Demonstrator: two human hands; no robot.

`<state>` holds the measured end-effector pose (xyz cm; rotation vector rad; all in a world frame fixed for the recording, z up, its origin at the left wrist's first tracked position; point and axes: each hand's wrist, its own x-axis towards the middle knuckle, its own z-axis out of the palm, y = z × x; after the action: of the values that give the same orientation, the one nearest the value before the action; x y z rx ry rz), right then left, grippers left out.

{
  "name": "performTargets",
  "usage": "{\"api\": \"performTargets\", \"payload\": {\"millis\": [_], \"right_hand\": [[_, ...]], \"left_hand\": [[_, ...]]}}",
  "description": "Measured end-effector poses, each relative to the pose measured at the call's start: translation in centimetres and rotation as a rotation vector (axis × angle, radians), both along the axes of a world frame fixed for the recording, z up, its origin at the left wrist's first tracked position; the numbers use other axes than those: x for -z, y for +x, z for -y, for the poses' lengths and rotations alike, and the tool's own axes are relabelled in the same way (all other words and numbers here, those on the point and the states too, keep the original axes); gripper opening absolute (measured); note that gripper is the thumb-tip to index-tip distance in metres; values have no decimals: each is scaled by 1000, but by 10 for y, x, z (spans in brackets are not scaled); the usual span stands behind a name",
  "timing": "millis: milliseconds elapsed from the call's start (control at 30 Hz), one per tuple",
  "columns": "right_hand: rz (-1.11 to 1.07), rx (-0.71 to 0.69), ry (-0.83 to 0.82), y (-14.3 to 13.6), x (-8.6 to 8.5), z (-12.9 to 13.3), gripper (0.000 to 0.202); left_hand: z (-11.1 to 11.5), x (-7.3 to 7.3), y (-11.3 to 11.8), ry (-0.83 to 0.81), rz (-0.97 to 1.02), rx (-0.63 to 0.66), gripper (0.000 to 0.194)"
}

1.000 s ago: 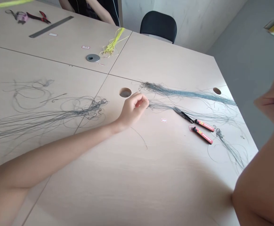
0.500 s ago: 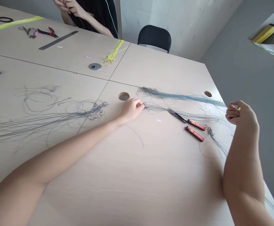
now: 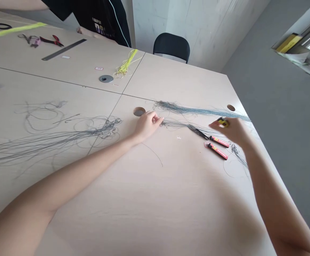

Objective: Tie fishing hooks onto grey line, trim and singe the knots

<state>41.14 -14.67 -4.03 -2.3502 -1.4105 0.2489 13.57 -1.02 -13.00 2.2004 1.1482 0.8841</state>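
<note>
My left hand (image 3: 148, 126) rests on the table, thumb and finger pinched beside the hooked end of a thin bundle of fishing lines (image 3: 175, 123); what lies between the fingertips is too small to make out. Above the right part of that bundle is my right hand (image 3: 232, 129), slightly blurred, its fingers closed on a small yellow-and-black object (image 3: 223, 122). Just below it lie scissors with black blades (image 3: 197, 131) and red handles (image 3: 217, 151). A thicker bluish bundle of hooked lines (image 3: 197, 109) stretches behind both hands.
More hooked lines (image 3: 91, 131) spread over the left side, and a small hooked bunch (image 3: 235, 149) lies right. Round holes (image 3: 139, 111) pierce the table. Across it are yellow cords (image 3: 127, 65), a metal ruler (image 3: 64, 49), pliers (image 3: 52, 41) and a person in black (image 3: 99, 21).
My right hand has moved left from the table's right edge, carrying the yellow-and-black object. The left hand has stayed in place. The person opposite has lowered one hand and stretched an arm sideways.
</note>
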Motion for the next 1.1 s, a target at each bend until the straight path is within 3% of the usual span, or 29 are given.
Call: {"api": "performTargets", "payload": {"millis": [67, 133, 200, 267, 500, 900, 1000, 1100], "right_hand": [[77, -65, -54, -25, 17, 2, 29], [112, -116, -61, -35, 32, 5, 26], [105, -144, -67, -35, 42, 7, 25], [82, -154, -78, -32, 47, 7, 26], [127, -181, -90, -27, 40, 3, 22], [135, -196, -126, -23, 3, 25, 25], [50, -187, -77, -35, 5, 31, 24], [-45, -219, 7, -59, 19, 30, 27]], "left_hand": [[3, 1, 0, 159, -12, 68, 17], [5, 2, -1, 316, -82, 257, 16], [7, 3, -1, 385, -164, 475, 24], [8, 6, -1, 382, -210, 576, 29], [8, 8, -2, 301, -219, 540, 41], [8, 5, -2, 242, -221, 557, 41], [9, 3, -4, 229, -105, 548, 37], [11, -9, -9, 193, 24, 415, 30]]}}
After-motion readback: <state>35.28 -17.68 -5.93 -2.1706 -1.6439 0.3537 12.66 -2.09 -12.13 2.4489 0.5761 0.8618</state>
